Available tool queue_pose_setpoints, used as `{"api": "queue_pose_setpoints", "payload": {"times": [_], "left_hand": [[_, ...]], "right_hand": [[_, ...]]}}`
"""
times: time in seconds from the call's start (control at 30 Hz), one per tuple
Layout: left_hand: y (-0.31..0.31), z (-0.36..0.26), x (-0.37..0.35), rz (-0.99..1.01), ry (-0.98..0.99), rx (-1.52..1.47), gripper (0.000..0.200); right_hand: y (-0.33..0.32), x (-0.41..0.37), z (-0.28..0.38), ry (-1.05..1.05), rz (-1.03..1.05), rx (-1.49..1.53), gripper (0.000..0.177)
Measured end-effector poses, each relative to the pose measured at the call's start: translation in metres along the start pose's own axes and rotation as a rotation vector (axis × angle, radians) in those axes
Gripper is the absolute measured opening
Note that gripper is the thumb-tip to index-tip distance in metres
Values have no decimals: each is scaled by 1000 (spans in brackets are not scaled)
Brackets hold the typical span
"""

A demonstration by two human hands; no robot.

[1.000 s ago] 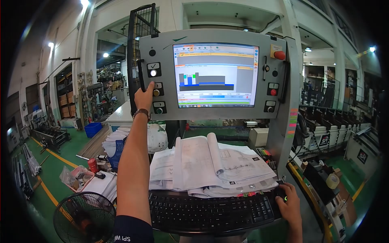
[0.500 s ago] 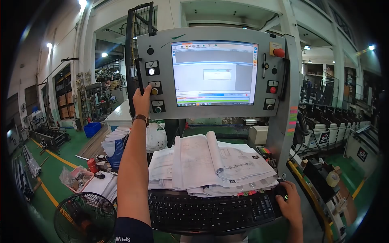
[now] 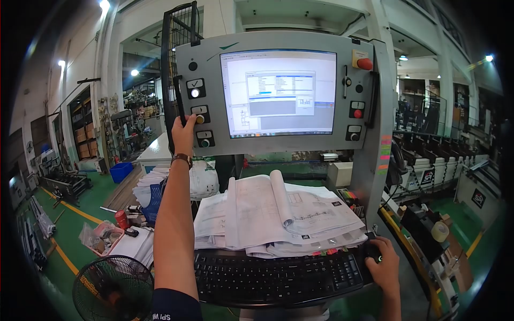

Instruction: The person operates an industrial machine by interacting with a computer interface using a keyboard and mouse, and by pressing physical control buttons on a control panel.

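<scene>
My left hand (image 3: pixel 183 133) is wrapped round the black handle (image 3: pixel 178 96) on the left edge of the grey control panel (image 3: pixel 289 145), beside the yellow button (image 3: pixel 200 119). On the panel's screen (image 3: pixel 278 107) a window with lists and a small drawing is open. My right hand (image 3: pixel 384 263) rests curled over a black mouse (image 3: pixel 372 251) at the right end of the shelf. Left of it lies a black keyboard (image 3: pixel 273 275). Printed drawings (image 3: pixel 257 208), one sheet rolled back, are piled behind the keyboard.
A black fan (image 3: pixel 112 289) stands at the lower left, near a pink basket (image 3: pixel 99 238) and a blue crate (image 3: pixel 122 171). A red emergency button (image 3: pixel 364 63) sits at the panel's upper right. Machinery (image 3: pixel 428 166) stands on the right.
The screen has switched from a small dialog box to a larger window with lists and a drawing. The view has shifted slightly; both hands keep their places.
</scene>
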State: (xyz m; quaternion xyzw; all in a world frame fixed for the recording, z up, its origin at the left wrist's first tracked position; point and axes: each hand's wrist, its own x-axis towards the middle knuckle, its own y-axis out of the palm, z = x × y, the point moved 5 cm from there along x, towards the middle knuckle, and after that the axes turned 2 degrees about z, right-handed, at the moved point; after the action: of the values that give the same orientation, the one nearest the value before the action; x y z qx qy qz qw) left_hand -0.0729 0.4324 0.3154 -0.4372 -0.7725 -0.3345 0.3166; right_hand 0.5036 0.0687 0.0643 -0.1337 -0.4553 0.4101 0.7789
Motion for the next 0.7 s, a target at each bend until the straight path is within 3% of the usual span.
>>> {"api": "queue_pose_setpoints", "payload": {"times": [0.7], "left_hand": [[0, 5, 2, 19, -3, -32, 24]], "right_hand": [[-1, 1, 6, 43, 30, 8, 52]]}}
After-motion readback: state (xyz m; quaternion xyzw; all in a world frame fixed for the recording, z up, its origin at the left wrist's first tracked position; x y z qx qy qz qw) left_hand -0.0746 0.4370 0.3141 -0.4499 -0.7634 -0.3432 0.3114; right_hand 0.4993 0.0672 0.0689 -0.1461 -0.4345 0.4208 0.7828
